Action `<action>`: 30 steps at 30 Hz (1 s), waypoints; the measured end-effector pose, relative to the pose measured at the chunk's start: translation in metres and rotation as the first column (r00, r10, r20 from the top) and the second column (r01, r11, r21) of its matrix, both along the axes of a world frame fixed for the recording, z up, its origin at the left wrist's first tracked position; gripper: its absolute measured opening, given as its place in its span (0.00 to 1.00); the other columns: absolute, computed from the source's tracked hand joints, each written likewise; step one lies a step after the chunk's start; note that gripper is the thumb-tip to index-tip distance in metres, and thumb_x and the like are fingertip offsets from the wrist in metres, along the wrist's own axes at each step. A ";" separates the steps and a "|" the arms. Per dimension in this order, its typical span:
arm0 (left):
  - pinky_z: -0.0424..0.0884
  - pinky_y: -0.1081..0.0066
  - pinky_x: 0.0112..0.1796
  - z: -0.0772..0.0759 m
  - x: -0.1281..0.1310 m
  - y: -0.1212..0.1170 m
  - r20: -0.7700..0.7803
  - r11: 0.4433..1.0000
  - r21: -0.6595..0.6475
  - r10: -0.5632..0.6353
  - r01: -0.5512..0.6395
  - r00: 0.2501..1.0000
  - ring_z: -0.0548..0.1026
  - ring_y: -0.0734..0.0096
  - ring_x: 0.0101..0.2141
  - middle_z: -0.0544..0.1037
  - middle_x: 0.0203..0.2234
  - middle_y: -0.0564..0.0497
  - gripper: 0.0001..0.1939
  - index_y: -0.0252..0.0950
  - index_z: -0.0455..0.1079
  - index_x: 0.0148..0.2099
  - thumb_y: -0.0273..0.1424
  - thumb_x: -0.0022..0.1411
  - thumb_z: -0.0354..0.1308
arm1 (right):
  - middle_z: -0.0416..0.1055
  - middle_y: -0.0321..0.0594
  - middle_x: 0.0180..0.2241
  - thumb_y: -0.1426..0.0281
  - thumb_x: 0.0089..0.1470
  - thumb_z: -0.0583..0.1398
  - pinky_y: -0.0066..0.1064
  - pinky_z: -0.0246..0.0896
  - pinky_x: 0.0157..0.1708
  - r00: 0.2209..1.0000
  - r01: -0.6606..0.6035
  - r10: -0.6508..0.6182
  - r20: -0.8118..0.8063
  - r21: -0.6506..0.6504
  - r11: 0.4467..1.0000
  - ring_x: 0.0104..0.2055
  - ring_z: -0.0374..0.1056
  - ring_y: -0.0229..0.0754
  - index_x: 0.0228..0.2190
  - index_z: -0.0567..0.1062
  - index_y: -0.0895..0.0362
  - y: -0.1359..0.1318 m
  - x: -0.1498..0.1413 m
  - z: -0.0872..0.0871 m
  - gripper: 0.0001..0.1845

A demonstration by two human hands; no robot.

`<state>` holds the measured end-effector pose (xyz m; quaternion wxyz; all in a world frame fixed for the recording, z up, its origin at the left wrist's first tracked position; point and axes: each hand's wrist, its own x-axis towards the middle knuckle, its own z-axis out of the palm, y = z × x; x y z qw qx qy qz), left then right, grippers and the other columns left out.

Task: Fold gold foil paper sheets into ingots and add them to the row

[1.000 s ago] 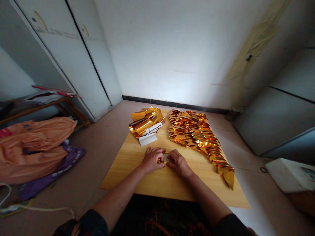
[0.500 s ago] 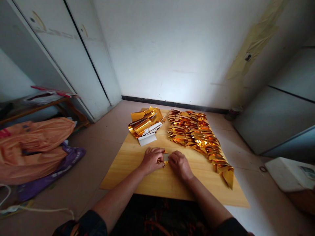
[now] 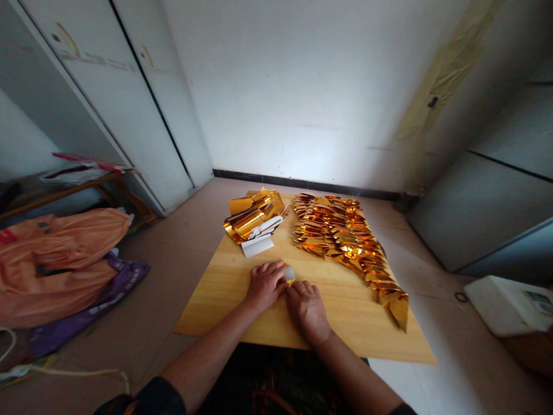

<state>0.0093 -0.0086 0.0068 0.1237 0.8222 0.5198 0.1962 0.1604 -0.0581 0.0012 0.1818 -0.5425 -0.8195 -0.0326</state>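
Note:
A small piece of gold foil paper (image 3: 289,272), its pale grey back showing, lies partly folded on the wooden board (image 3: 216,305). My left hand (image 3: 266,282) is closed on its left side, fingers covering much of it. At its near edge, my right hand (image 3: 306,302) presses with curled fingertips close to the left hand's fingers. Beyond the hands sits a loose pile of gold foil sheets (image 3: 259,213), with a white-backed sheet (image 3: 258,246) at its front. To the right, many folded gold foil pieces (image 3: 345,230) overlap in rows, running down toward the board's right edge.
Orange and purple bags (image 3: 64,248) lie on the floor at left, beside a wooden rack (image 3: 125,187). Behind them stands a white cabinet (image 3: 151,115). A white box (image 3: 501,305) is at right, below a grey cabinet-like unit (image 3: 484,207). The wall rises behind the board.
My right hand has moved nearer to me and slightly left, from the paper's right side to its near edge. The paper has turned a little; the left hand stays on it.

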 end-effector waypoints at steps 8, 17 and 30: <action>0.56 0.58 0.47 0.012 -0.029 0.017 -0.134 0.969 -0.088 -0.242 0.232 0.961 0.63 0.61 0.54 0.64 0.59 0.56 0.14 0.47 0.69 0.45 0.26 0.57 0.53 | 0.70 0.38 0.31 0.71 0.57 0.58 0.33 0.45 0.33 0.996 -0.056 0.054 0.076 0.030 0.998 0.36 0.59 0.42 0.26 0.73 0.54 0.013 0.009 0.002 0.07; 0.53 0.58 0.46 0.012 -0.025 0.022 -0.188 0.942 0.163 -0.261 0.292 0.947 0.68 0.63 0.46 0.75 0.48 0.52 0.10 0.47 0.69 0.46 0.32 0.61 0.55 | 0.69 0.35 0.28 0.69 0.59 0.56 0.32 0.46 0.33 0.974 -0.182 0.183 0.133 -0.024 0.983 0.35 0.59 0.39 0.25 0.72 0.54 0.042 0.036 0.011 0.11; 0.54 0.59 0.48 0.010 -0.023 0.026 -0.147 0.928 0.203 -0.286 0.312 0.947 0.69 0.64 0.41 0.77 0.38 0.49 0.08 0.42 0.68 0.45 0.32 0.62 0.55 | 0.70 0.41 0.32 0.72 0.58 0.55 0.33 0.47 0.34 0.990 -0.033 0.033 0.137 -0.003 0.999 0.37 0.61 0.42 0.30 0.73 0.55 0.031 0.021 0.007 0.07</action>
